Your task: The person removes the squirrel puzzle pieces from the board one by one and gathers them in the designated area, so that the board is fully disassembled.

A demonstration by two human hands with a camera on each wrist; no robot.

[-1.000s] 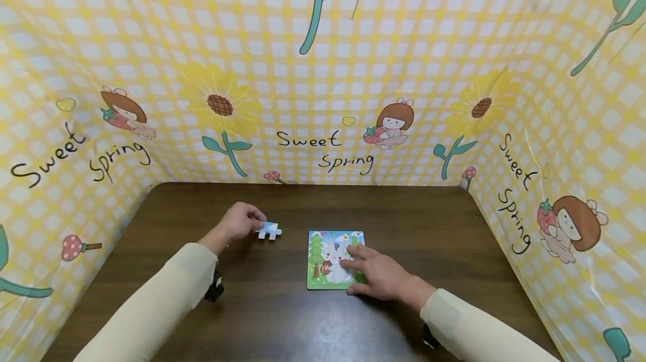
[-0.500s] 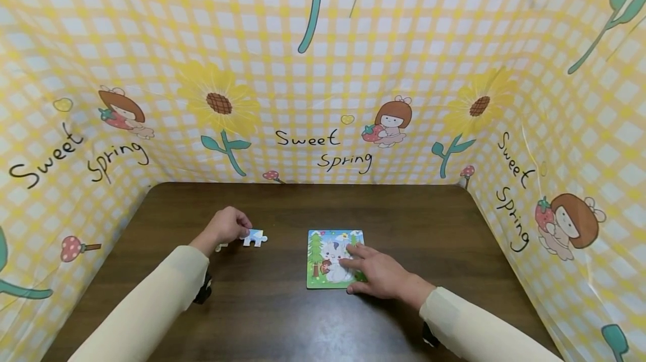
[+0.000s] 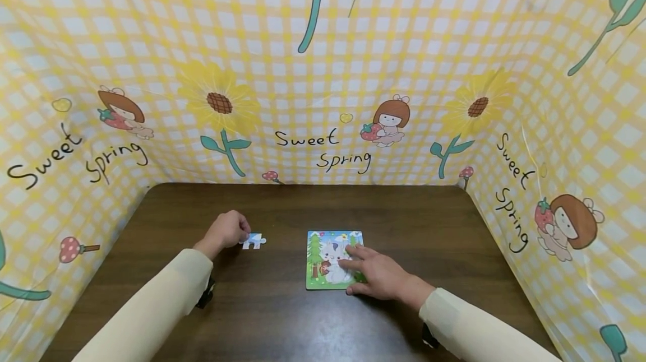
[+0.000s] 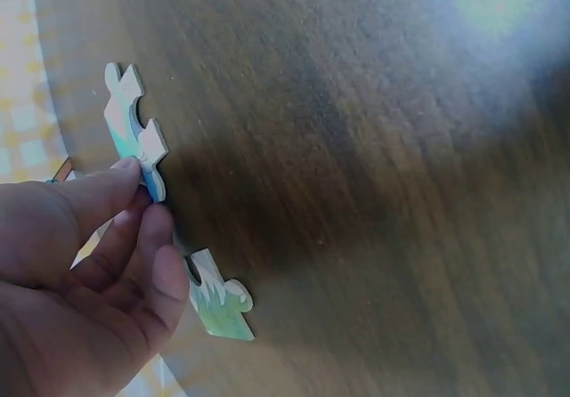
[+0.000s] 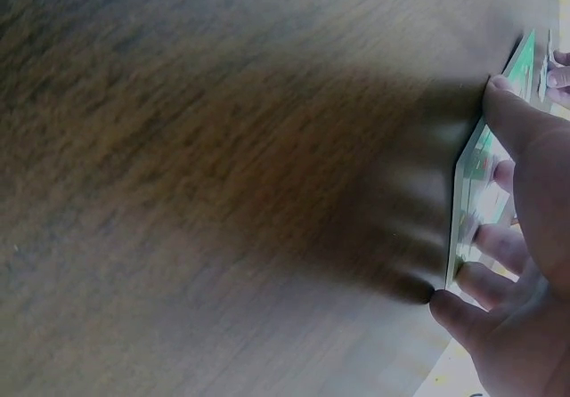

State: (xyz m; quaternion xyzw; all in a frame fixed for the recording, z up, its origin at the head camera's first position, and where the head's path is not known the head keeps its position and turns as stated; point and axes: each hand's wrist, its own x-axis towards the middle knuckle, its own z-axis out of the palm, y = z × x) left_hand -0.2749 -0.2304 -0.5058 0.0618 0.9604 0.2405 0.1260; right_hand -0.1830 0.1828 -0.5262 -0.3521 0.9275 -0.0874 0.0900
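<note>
My left hand (image 3: 225,233) pinches a blue and white jigsaw piece (image 3: 254,240) by its left end, between thumb and fingers, left of the table's middle. In the left wrist view that piece (image 4: 125,117) stands out from the fingertips, close over the table. A second jigsaw piece (image 4: 220,306), green and white, lies beside the curled lower fingers; the hand hides it in the head view. My right hand (image 3: 381,273) rests with spread fingers on a square picture puzzle (image 3: 317,244) showing a white animal among green trees, covering its right part. The right thumb (image 5: 501,90) lies at the puzzle's edge.
A dark brown wooden table (image 3: 272,317) carries everything. Yellow checked cloth (image 3: 303,87) with flower prints rises along its back and both sides.
My left hand has moved left and slightly nearer with the jigsaw piece. A second piece, glimpsed under the wrist half a second ago, is covered in the head view now. The right hand stays put.
</note>
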